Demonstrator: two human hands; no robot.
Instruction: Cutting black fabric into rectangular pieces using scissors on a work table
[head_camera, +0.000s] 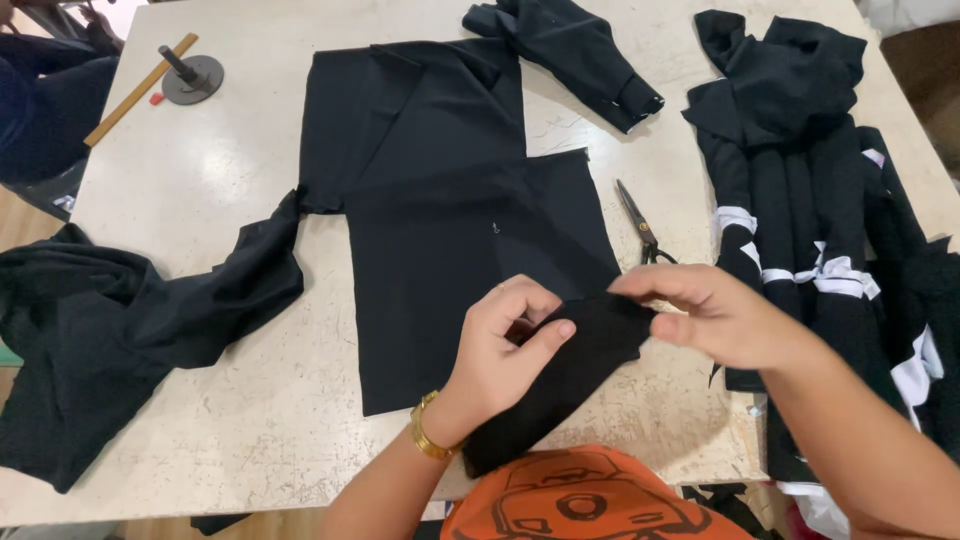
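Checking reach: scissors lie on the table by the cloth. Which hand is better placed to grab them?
Right, probably. The right hand pinches the black piece just below the scissors. The left hand grips the same piece, farther off.

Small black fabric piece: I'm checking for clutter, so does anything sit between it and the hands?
Nothing visible does. The left hand and right hand both already pinch the small black fabric piece directly.

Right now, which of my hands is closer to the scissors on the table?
Right. The right hand sits just below the scissors, its fingertips close under the handles, pinching the small black cloth piece. The left hand grips that piece farther left, lower.
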